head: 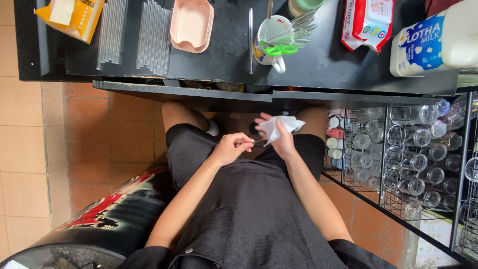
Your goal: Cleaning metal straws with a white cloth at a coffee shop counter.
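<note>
I sit over my lap in dark clothes. My left hand pinches the end of a thin clear glass tube. My right hand is closed around a crumpled white wipe wrapped over the tube's other end. Both hands meet just below the edge of the black counter. On the counter above stands a white mug with several clear tubes and green-handled scissors in it. Two rows of clear tubes lie at the left.
A pink tray lies on the counter, a wet-wipes pack and a milk jug at the right. Wire racks with several glass bottles stand on my right. An orange packet sits far left. Tiled floor is left.
</note>
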